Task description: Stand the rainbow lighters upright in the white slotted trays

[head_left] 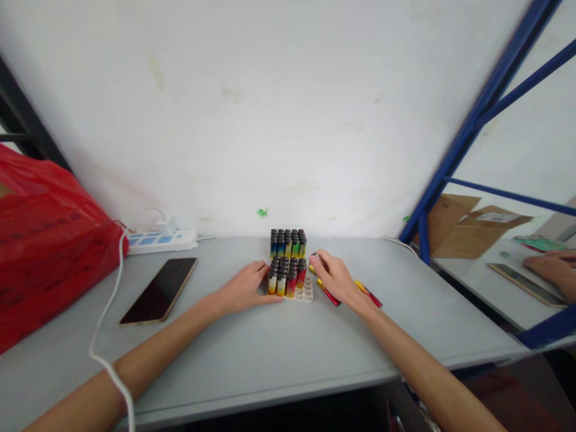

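A pale tray (308, 293) with round-cornered slots holds several upright lighters (281, 283), white-yellow on the left and red toward the right. Some slots at its right end are bare. My left hand (246, 287) grips the tray's left side, thumb along the front edge and fingers behind. Just right of the tray, my right hand (333, 275) is closed around a lighter (312, 269), its metal top showing at the fingertips and most of its body hidden. Beneath and beside this hand lie a red-yellow lighter (330, 295) and another red-yellow lighter (369, 294).
Behind the tray stands a second block of lighters (288, 245) in blue, green and yellow. A phone (159, 291), a power strip (164, 241) and a red bag (54, 240) are on the left. A white cable (101, 354) crosses my left forearm. Blue rack posts (454, 144) border the right.
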Motion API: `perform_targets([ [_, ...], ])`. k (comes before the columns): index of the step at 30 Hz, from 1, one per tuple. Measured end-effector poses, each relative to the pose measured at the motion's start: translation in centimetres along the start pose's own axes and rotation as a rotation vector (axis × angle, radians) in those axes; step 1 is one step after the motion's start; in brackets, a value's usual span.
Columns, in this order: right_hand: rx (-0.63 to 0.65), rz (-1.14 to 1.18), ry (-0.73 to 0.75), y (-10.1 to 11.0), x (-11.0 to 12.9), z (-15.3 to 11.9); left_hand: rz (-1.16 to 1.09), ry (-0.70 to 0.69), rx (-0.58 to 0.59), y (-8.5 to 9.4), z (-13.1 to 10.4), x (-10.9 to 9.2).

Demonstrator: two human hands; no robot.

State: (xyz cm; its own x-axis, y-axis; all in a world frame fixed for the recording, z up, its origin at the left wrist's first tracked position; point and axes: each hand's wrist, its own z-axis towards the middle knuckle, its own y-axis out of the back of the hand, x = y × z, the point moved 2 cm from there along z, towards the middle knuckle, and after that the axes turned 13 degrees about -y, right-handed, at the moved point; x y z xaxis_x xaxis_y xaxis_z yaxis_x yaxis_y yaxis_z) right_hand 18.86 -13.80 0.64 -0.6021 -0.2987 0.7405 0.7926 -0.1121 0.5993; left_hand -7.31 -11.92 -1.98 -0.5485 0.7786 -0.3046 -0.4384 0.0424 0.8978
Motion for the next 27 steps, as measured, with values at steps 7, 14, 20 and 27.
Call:
perform_targets([
  [7,0.084,-0.114,0.209,0.5,-0.2,0.1,0.013,-0.009,-0.011,-0.1,0.0,0.1],
  [14,0.243,-0.142,0.162,0.3,-0.8,-0.1,0.034,-0.001,0.025,0.0,0.0,-0.1],
  [20,0.242,-0.160,0.160,0.3,-0.2,-0.5,0.006,-0.005,-0.009,0.1,-0.1,-0.2],
  [27,0.299,-0.236,0.206,-1.2,-0.5,-0.7,0.012,-0.003,0.012,0.3,-0.1,-0.5],
])
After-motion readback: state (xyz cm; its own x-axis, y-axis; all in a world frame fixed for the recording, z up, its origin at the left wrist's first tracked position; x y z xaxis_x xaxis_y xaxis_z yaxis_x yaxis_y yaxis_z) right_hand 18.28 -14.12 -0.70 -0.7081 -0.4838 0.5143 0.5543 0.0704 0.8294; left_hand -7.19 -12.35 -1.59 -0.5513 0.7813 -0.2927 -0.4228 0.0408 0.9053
